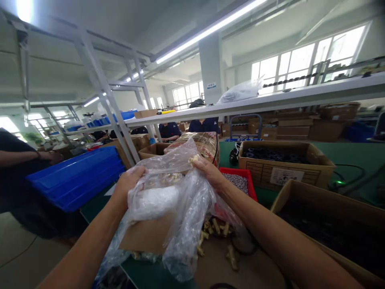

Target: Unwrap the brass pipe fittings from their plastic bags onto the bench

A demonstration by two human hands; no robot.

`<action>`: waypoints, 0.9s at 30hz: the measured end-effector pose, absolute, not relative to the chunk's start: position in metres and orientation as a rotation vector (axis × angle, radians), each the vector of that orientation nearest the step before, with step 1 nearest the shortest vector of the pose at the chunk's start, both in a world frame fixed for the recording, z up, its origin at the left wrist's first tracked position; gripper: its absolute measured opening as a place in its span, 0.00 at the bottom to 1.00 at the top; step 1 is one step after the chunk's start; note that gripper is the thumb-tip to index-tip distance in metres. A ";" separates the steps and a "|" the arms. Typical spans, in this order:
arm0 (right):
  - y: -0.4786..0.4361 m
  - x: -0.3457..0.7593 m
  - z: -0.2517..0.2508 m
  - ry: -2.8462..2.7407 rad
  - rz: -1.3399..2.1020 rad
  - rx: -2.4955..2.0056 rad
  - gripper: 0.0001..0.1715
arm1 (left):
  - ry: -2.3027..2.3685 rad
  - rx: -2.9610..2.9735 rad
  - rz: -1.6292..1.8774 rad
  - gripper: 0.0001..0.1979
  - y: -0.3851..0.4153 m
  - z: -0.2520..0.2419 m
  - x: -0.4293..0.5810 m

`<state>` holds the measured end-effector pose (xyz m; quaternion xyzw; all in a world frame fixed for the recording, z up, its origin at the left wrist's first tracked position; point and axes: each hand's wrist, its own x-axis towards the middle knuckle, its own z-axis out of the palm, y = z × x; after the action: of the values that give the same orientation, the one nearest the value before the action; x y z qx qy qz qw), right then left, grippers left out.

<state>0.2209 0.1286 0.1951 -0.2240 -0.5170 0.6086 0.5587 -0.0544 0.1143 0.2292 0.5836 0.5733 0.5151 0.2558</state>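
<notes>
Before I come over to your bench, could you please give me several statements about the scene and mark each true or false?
1. The left hand grips the clear plastic bag. True.
2. The right hand lies flat on the bench. False: it is raised at the bag, with a brass-coloured piece at its fingertips.
3. The red bin contains small metal parts. True.
4. The blue crates are right of the red bin. False: they are to its left.
5. Loose brass-coloured pieces lie between the two forearms. True.
</notes>
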 end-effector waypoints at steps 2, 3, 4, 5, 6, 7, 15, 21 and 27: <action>0.127 0.224 0.189 -1.275 1.472 -0.582 0.28 | 1.493 1.486 1.371 0.25 0.107 0.205 -0.059; 0.128 0.224 0.186 -1.315 1.466 -0.639 0.28 | 1.453 1.433 1.359 0.26 0.102 0.195 -0.061; 0.129 0.224 0.183 -1.373 1.423 -0.712 0.27 | 1.422 1.386 1.353 0.26 0.097 0.187 -0.062; 0.131 0.224 0.181 -1.451 1.336 -0.804 0.27 | 1.399 1.350 1.351 0.26 0.090 0.180 -0.063; 0.133 0.224 0.180 -1.552 1.209 -0.910 0.26 | 1.378 1.322 1.355 0.27 0.082 0.172 -0.063; 0.136 0.225 0.179 -1.675 1.049 -1.017 0.25 | 1.367 1.304 1.357 0.28 0.074 0.163 -0.063; 0.169 0.220 0.195 -2.277 -0.008 -1.530 0.31 | 1.399 1.290 1.062 0.34 -0.002 0.072 -0.070; 0.164 0.217 0.236 -2.053 -0.130 -1.354 0.22 | 1.983 1.547 1.079 0.27 0.014 0.065 -0.144; 0.147 0.213 0.249 -1.979 0.053 -1.249 0.13 | 2.405 1.799 0.720 0.28 0.069 0.090 -0.171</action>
<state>0.2135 0.1470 0.2489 -0.4913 -0.7786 0.0207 0.3898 -0.1714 0.0689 0.0901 0.5822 0.7785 0.2330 0.0266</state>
